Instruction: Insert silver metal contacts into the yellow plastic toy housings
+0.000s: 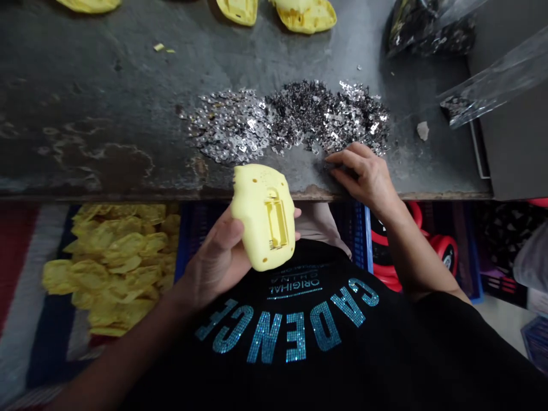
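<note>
A yellow plastic shell [252, 222] with an uncovered battery compartment is held in my left hand [220, 248], just in front of the bench edge. Inside the compartment, small metal pieces show at its lower end. My right hand [363, 174] rests at the bench's front edge, thumb and fingertips brought close together. Whatever may be between those fingertips is too small to make out. Just beyond it lie heaps of small shiny metal contact pieces: a silvery heap [233, 125] on the left, a darker heap [302, 108] in the middle and another shiny heap [359, 117] on the right.
More yellow shells [306, 14] lie along the far side of the metal bench [107, 74]. Plastic bags of metal parts [428, 28] sit at the right, near a white scrap [423, 131]. Below the bench are piled yellow shells [124, 251], blue crates [363, 228] and red-and-black items [443, 251].
</note>
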Action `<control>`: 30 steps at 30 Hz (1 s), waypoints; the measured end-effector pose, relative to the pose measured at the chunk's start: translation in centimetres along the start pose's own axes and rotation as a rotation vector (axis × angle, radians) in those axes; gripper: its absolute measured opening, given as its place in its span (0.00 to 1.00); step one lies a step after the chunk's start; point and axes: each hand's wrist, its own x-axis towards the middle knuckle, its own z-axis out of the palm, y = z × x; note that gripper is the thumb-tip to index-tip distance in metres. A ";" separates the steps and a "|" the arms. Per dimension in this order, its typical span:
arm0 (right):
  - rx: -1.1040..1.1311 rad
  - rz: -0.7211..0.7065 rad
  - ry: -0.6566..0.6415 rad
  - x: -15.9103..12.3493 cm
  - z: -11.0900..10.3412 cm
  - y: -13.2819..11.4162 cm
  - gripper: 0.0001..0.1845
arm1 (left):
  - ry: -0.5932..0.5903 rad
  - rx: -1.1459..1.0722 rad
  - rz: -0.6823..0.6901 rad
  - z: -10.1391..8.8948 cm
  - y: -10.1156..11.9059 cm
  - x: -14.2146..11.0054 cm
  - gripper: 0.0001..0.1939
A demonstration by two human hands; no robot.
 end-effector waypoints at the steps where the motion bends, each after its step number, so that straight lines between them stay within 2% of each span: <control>1: 0.002 -0.016 -0.008 0.3 0.2 0.2 0.12 | 0.000 -0.004 0.005 0.1 -0.1 0.1 0.45; 5: 0.052 -0.058 0.005 0.8 0.1 -0.7 0.07 | -0.091 -0.083 -0.064 0.3 -0.1 0.4 0.39; 8: 0.232 -0.107 0.037 0.5 -1.1 -3.2 0.04 | -0.170 -0.129 -0.208 0.2 0.4 0.7 0.40; 12: 0.404 -0.229 0.041 0.3 -2.4 -6.7 0.02 | -0.171 -0.086 -0.304 0.5 0.8 0.8 0.46; 16: 0.309 -0.319 -0.038 0.7 -2.9 -8.2 0.07 | -0.197 -0.097 -0.301 1.2 0.7 0.4 0.46; 20: 0.183 -0.367 -0.118 1.1 -3.6 -9.2 0.06 | -0.167 -0.116 -0.263 1.9 0.6 -0.1 0.41; 30: 0.006 -0.538 -0.118 0.9 -4.0 -10.0 0.08 | -0.138 -0.101 -0.255 2.0 0.3 -0.7 0.40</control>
